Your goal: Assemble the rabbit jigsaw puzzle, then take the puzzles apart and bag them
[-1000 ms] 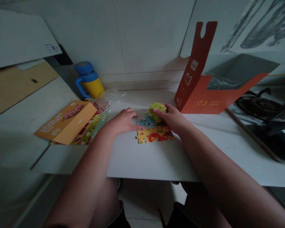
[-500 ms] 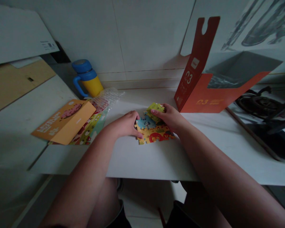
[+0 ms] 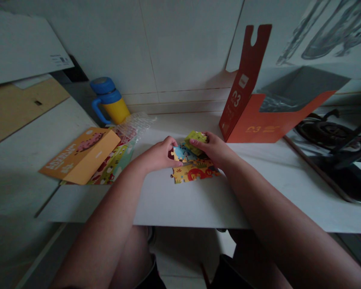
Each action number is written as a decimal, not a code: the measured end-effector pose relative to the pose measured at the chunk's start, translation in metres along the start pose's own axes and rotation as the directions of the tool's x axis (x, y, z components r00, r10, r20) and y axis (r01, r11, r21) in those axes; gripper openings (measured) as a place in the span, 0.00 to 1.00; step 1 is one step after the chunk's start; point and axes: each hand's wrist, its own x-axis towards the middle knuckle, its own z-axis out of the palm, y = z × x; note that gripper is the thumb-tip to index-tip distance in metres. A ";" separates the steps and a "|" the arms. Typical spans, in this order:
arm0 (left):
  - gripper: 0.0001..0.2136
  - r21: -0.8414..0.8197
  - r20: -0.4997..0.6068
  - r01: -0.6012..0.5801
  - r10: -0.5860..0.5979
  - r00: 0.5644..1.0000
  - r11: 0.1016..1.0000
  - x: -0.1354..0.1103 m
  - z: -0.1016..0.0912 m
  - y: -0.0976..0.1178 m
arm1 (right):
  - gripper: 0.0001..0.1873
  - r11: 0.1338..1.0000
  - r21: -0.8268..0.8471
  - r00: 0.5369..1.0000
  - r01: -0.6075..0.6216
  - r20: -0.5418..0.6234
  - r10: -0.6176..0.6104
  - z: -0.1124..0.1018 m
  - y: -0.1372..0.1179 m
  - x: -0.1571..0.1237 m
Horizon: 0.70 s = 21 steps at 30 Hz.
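Between my hands on the white counter lies a group of colourful jigsaw pieces. My left hand [image 3: 165, 154] pinches the left edge of a blue jigsaw piece [image 3: 180, 153], its thumb below and fingers behind. That edge looks slightly lifted over the yellow and orange pieces [image 3: 195, 173] with a red animal, which lie flat nearer to me. My right hand [image 3: 214, 147] grips green jigsaw pieces [image 3: 195, 139], thumb on top, over the far right of the group. The fingers under the green pieces are hidden.
An orange box [image 3: 267, 124] stands open at the right, beside a gas stove [image 3: 327, 136]. At the left are an orange folded card packet [image 3: 78, 154], printed sheets [image 3: 114, 166], clear plastic wrap [image 3: 138, 124] and a blue and yellow mug [image 3: 112, 102]. The counter's front edge [image 3: 192, 225] is near my knees.
My left hand has shifted from the left side of the puzzle group onto the blue piece, raising its left edge. My right hand still holds the green pieces in nearly the same spot.
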 end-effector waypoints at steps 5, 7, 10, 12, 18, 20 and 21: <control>0.29 -0.180 -0.004 0.023 -0.024 1.000 0.983 0.004 0.007 0.002 | 0.29 0.978 0.205 0.999 -0.026 0.050 0.016 0.000 -0.006 -0.001; 0.30 -0.215 -0.033 0.019 -0.026 0.999 0.976 0.006 0.007 0.001 | 0.27 0.955 0.292 0.995 -0.047 0.098 0.019 -0.002 -0.011 -0.002; 0.29 -0.314 -0.080 0.013 -0.040 0.996 0.949 0.007 0.005 0.000 | 0.22 0.928 0.362 0.988 -0.083 0.150 0.030 -0.008 -0.018 -0.003; 0.29 -0.393 -0.118 0.004 -0.055 0.991 0.919 0.008 0.004 0.001 | 0.19 0.923 0.358 0.979 -0.143 0.190 0.078 -0.013 -0.020 -0.003; 0.30 -0.584 -0.166 -0.052 -0.057 0.985 0.810 0.013 0.007 0.001 | 0.15 0.926 0.298 0.935 -0.230 0.331 0.125 -0.019 -0.019 -0.004; 0.30 -0.630 -0.142 -0.046 -0.057 0.988 0.775 0.014 0.009 0.001 | 0.15 0.931 0.293 0.930 -0.216 0.353 0.105 -0.018 -0.019 -0.005; 0.29 -0.646 -0.127 -0.039 -0.056 0.990 0.762 0.014 0.010 0.001 | 0.15 0.934 0.290 0.925 -0.210 0.368 0.093 -0.018 -0.019 -0.005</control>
